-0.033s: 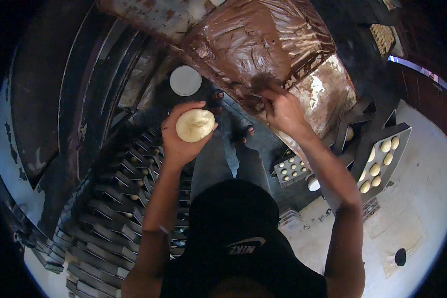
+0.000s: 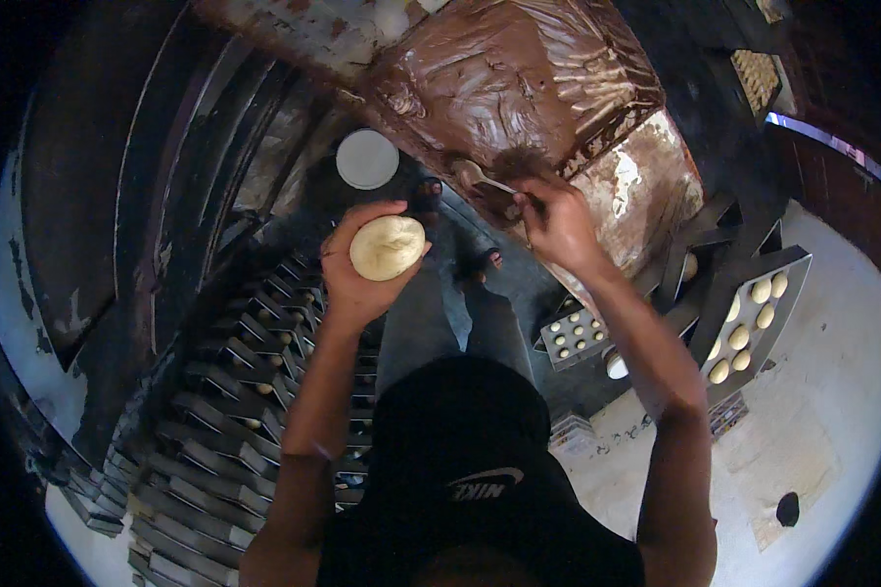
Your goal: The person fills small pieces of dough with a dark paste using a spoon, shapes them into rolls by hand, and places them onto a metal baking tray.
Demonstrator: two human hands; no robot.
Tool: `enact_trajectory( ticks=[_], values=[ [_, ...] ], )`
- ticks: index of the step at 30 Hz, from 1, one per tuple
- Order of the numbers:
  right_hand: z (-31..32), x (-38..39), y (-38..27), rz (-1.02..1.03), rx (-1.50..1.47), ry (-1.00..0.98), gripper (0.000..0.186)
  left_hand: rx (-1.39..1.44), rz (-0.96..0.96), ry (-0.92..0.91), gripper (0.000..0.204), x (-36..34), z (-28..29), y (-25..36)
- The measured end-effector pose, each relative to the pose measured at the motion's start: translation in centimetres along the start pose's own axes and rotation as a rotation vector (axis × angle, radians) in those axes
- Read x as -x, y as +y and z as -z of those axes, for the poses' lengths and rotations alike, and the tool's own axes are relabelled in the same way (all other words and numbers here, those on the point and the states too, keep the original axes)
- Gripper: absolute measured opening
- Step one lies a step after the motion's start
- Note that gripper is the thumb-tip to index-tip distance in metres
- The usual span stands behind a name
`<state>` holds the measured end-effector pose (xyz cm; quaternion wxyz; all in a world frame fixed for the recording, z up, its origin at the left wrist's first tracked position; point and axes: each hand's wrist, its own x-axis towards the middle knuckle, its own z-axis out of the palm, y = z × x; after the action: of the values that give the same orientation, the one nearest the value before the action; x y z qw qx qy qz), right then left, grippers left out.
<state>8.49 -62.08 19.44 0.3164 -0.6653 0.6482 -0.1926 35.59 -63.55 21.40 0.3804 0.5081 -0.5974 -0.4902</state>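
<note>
Dough [image 2: 386, 248] (pale), dimpled, within left fingers [image 2: 370, 212]

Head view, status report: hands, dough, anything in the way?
Left hand cupping pale dough round. Right hand gripping spoon at brown paste's edge. No obstruction visible between hands.

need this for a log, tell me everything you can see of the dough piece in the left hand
The dough piece is a pale cream, roundish lump, soft-looking, its upward face uneven and creased. The left hand cups it, wrapping round much of its edge and holding it in mid-air, left of the picture's centre. Nothing else visibly touches it; its underside is hidden.
</note>
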Motion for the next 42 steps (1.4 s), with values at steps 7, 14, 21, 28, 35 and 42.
enact_trajectory(
  ticks=[7, 14, 21, 28, 35, 42],
  values=[
    [5.3, 2.1, -8.7, 0.220, -0.493, 0.290, 0.017, 0.335, 0.173, -0.047, 0.053, -1.2, -1.6, 5.1],
    [6.8, 3.6, -7.1, 0.394, -0.014, 0.461, 0.038, 0.429, 0.156, -0.062, 0.053, -3.0, -2.6, 10.2],
    [4.5, 6.3, -4.2, 0.351, 0.083, 0.317, 0.036, 0.224, 0.058, -0.218, 0.047, -3.6, -2.5, 7.9],
    [-3.5, 6.8, 7.5, -0.023, 0.045, 0.694, 0.023, 0.198, 0.071, -0.237, 0.045, -3.9, -1.2, 5.7],
    [-1.4, 11.0, -1.8, -0.215, -1.114, 0.340, 0.035, 0.206, -0.203, -0.381, 0.048, -1.4, -5.1, 10.1],
    [9.7, 23.2, -9.2, -0.168, -0.949, 0.935, 0.014, -0.010, -0.391, -0.434, 0.044, 6.4, -15.2, 19.3]
  ],
)
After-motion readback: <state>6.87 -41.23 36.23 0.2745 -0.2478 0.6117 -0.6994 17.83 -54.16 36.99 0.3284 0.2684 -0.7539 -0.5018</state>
